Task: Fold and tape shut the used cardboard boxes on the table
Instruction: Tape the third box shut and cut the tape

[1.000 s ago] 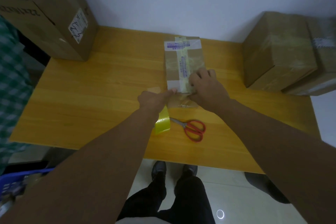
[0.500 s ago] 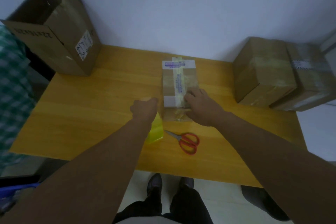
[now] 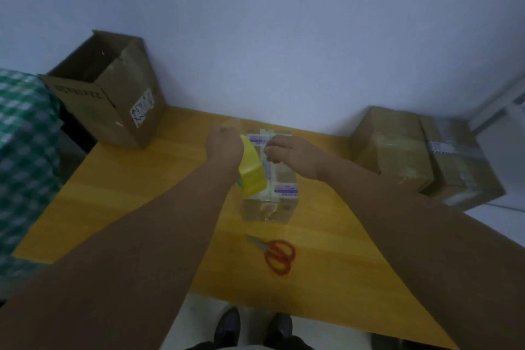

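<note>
Table (image 3: 127,193) | left hand (image 3: 224,148) grips tape roll (image 3: 252,176) | right hand (image 3: 295,156) fingers curled atop box (image 3: 284,193)

The yellow tape roll (image 3: 252,176) hides the left of the small box (image 3: 284,196)

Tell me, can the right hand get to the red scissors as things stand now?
Probably yes. The red scissors lie uncovered on the table, nearer the person than the small box under the right hand; nothing stands between them.

Left hand (image 3: 224,148) lifted the tape roll (image 3: 252,177) to the far end of the box (image 3: 284,193); right hand (image 3: 294,153) followed.
</note>
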